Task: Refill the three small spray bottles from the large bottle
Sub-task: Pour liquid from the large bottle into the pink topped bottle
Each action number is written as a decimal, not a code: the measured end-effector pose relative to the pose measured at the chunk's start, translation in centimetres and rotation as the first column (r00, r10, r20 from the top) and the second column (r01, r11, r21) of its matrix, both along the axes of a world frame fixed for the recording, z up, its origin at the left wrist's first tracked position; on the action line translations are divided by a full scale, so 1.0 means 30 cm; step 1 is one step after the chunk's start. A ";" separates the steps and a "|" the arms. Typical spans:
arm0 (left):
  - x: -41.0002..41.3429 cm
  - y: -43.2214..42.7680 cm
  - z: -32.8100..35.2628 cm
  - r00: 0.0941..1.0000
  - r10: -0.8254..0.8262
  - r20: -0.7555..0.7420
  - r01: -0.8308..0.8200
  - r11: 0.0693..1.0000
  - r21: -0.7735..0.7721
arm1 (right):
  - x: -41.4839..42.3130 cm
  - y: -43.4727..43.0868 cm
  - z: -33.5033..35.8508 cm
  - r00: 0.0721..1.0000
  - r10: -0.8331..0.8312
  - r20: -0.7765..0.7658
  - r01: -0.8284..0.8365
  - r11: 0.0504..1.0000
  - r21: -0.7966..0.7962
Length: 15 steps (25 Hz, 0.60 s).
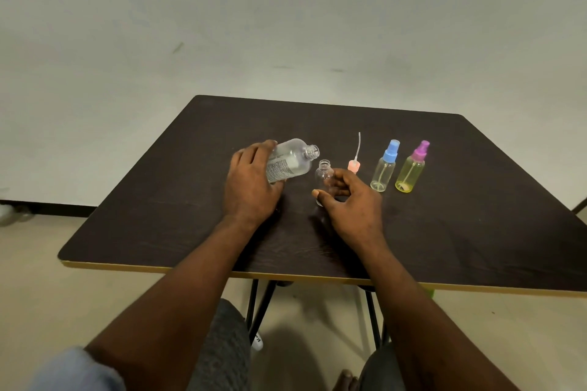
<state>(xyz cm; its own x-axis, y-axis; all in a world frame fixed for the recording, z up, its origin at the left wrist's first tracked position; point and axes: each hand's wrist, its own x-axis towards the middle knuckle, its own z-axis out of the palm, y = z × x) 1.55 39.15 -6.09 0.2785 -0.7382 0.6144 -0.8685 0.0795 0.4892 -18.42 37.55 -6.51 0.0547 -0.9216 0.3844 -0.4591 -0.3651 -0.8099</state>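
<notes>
The left hand (251,181) grips the large bottle (290,160), uncapped and tilted toward the small open bottle (324,176) held upright by the right hand (349,203) on the bench (158,200). Just right stand 2 capped spray bottles, blue-topped (385,168) and purple-topped (412,170), beside a loose pink sprayer (354,165).

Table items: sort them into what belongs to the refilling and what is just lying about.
In the job:
large bottle, tilted in left hand
open small bottle, steadied by right hand
pink sprayer
blue-capped bottle
purple-capped bottle

Lying about:
nothing else on the table
</notes>
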 end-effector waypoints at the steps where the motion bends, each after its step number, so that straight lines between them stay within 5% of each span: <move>1: -0.002 0.000 0.000 1.000 0.001 0.024 -0.001 1.000 0.010 | 0.000 -0.001 0.000 1.000 -0.003 0.003 0.003 1.000 0.004; 15: -0.001 0.002 0.001 0.997 0.048 0.067 -0.045 0.998 -0.053 | 0.002 0.001 -0.002 0.999 -0.050 -0.009 0.050 0.998 -0.025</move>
<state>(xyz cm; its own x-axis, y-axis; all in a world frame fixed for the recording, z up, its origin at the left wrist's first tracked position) 1.51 39.22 -6.05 0.2676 -0.6924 0.6701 -0.9032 0.0619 0.4246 -18.35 37.58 -6.57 0.0131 -0.9134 0.4069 -0.4852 -0.3616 -0.7961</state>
